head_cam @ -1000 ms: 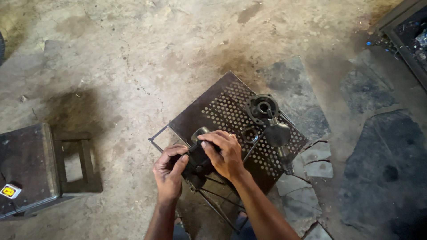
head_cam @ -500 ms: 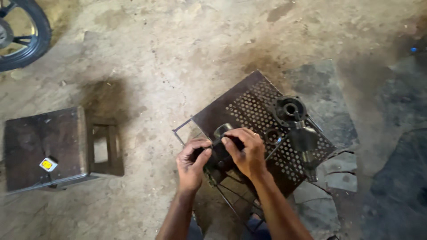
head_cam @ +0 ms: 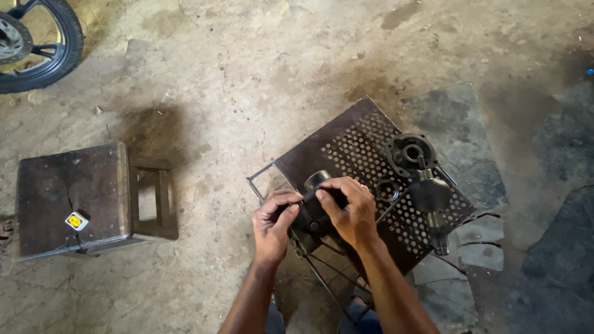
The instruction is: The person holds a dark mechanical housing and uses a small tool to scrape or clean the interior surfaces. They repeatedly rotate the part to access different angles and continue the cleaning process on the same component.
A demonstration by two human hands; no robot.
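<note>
Both the left hand (head_cam: 272, 219) and right hand (head_cam: 348, 209) grasp a dark metal part (head_cam: 314, 213) above the perforated stand (head_cam: 346, 145). A round housing (head_cam: 408, 153) and shaft piece (head_cam: 431, 201) lie unattached on the stand, right of the hands.

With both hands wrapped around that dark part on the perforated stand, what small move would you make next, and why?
Probably a short twist by the right hand while the left hand steadies the dark metal part: both grip it over the perforated stand, and nothing else is within their grasp.

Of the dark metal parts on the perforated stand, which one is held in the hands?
The dark cylindrical part at the stand's near-left edge: both the left hand and right hand grip it. The round housing and the small ring lie untouched.
</note>
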